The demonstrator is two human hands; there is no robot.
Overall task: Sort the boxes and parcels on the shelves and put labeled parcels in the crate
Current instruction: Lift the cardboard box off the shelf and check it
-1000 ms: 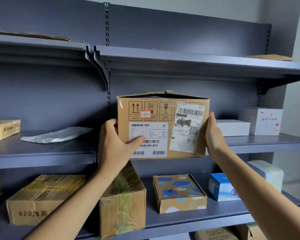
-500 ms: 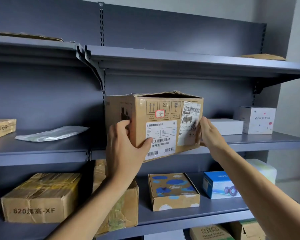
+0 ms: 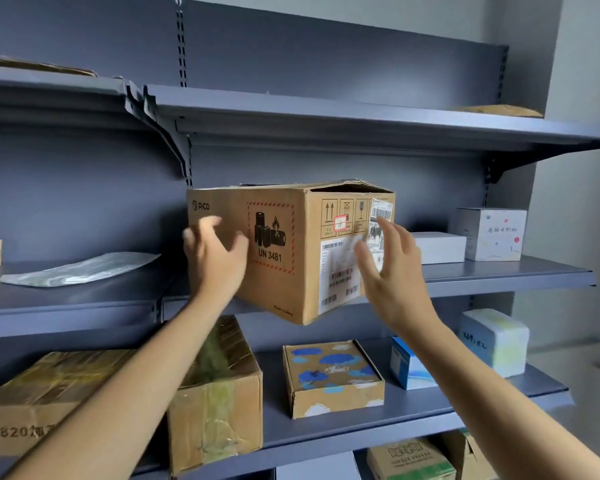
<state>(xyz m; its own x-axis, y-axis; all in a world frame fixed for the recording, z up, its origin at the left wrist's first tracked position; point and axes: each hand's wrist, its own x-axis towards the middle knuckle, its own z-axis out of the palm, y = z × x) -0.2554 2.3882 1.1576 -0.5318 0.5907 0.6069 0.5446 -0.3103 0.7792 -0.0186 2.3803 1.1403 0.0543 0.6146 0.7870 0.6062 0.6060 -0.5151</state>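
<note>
A brown cardboard box (image 3: 284, 292) with a PICO mark, a UN 3481 battery warning and white shipping labels sits turned at an angle on the middle shelf (image 3: 499, 275), its front corner hanging over the edge. My left hand (image 3: 215, 258) is spread against the box's left face, blurred. In front of the labelled face, my right hand (image 3: 392, 271) has its fingers apart. Neither hand is closed around the box. No crate is in view.
On the middle shelf lie a grey plastic bag (image 3: 80, 270), a flat white box (image 3: 439, 247) and a white cube box (image 3: 492, 233). The lower shelf holds a taped carton (image 3: 219, 393), a cloud-printed box (image 3: 333, 375), a blue box (image 3: 409, 365) and a pale box (image 3: 496, 341).
The box has been turned so its battery-warning side faces me and its corner overhangs the shelf. Both hands have gone from gripping its sides to spread fingers.
</note>
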